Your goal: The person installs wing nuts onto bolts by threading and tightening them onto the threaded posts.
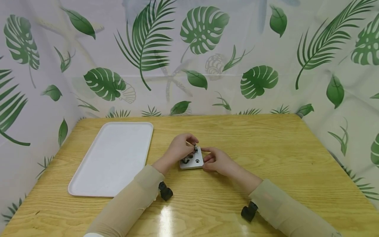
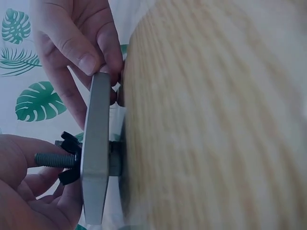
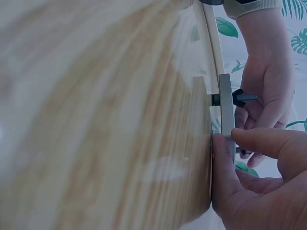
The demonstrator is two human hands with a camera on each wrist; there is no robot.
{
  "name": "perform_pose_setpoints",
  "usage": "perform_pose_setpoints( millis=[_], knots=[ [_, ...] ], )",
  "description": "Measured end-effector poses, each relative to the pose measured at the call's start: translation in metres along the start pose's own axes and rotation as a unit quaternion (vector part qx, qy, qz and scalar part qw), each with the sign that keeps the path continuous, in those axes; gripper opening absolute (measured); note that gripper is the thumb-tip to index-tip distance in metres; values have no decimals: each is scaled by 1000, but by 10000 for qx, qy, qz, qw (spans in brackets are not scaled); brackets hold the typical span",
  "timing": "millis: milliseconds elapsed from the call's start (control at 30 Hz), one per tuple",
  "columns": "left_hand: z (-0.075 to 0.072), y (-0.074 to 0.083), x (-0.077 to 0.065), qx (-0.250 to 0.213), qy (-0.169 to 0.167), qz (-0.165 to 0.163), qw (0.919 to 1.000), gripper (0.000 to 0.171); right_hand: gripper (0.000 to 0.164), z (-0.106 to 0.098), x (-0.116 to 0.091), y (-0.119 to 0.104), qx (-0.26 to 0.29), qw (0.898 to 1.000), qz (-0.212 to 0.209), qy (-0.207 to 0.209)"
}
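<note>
A silver metal plate [image 1: 191, 165] stands slightly above the wooden table, propped on bolt heads visible below it in the left wrist view. Threaded bolts rise through it. A black wing nut [image 2: 70, 160] sits on the near-left bolt [image 2: 50, 160]. At the far bolt, the thumb and fingers of my left hand [image 1: 179, 146] pinch another wing nut [image 1: 196, 150], partly hidden by the fingertips. My right hand [image 1: 218, 160] grips the plate's right edge, thumb on top and fingers underneath in the right wrist view. A bare hole [image 1: 197, 161] shows at the plate's near right.
To the left, a white rectangular tray [image 1: 113, 158] lies on the wooden table [image 1: 266, 151]. A leaf-patterned cloth [image 1: 213, 89] hangs behind the table and along its sides. Black wrist cameras are strapped to both sleeves.
</note>
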State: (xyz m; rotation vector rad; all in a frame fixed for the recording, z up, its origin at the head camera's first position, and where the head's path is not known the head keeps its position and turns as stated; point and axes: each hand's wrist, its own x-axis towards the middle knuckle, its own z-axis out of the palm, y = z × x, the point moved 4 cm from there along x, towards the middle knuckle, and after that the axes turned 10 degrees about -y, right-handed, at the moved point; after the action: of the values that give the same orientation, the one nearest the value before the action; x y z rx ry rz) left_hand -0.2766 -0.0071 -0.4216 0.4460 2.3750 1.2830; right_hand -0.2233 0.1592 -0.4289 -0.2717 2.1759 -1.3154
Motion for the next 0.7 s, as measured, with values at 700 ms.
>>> perform_pose_setpoints(
  millis=[700],
  knots=[
    [2, 2, -2, 186, -402, 358, 9984, 23, 85, -2, 2, -3, -170, 9998, -34, 15]
  ],
)
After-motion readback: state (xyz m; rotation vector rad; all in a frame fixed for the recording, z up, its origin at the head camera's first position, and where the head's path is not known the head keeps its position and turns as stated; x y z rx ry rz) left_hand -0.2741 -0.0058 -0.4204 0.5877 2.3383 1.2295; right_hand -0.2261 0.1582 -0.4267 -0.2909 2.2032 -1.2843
